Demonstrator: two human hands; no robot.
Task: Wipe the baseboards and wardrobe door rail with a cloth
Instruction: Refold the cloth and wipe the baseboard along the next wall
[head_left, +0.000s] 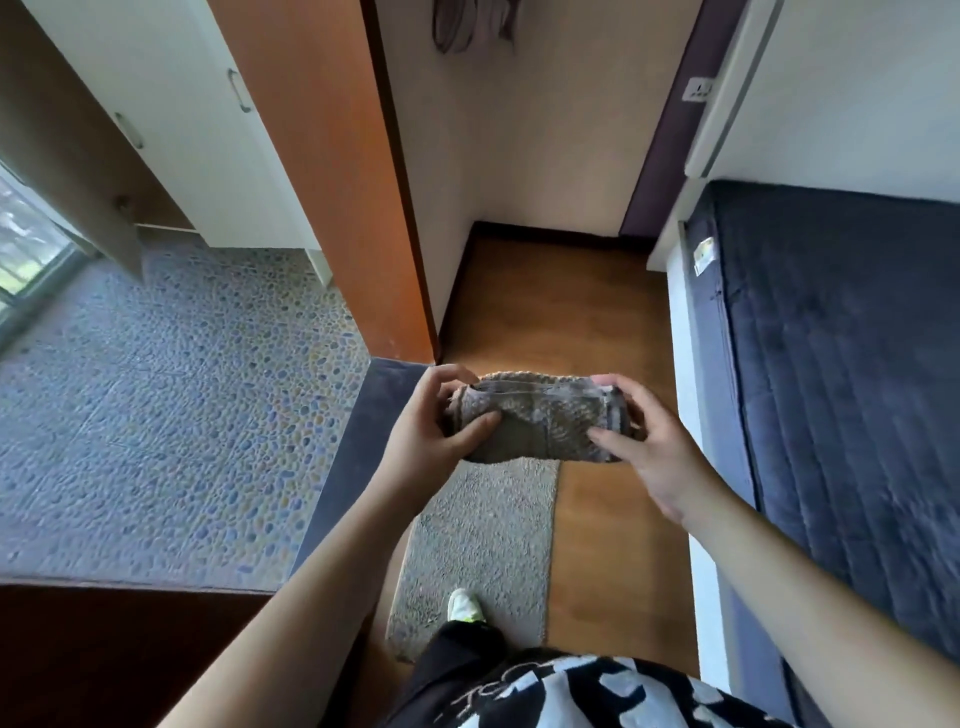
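We find the cloth (540, 418) held at waist height above the wooden floor (587, 312), bunched into a folded grey-brown wad of coarse, nubby weave (its edges rolled inward). The left hand (431, 421) grips its left end, fingers curled over the top, thumb pressed beneath. The right hand (649, 441) clamps the right end likewise. A dark baseboard (550, 231) lines the far wall.
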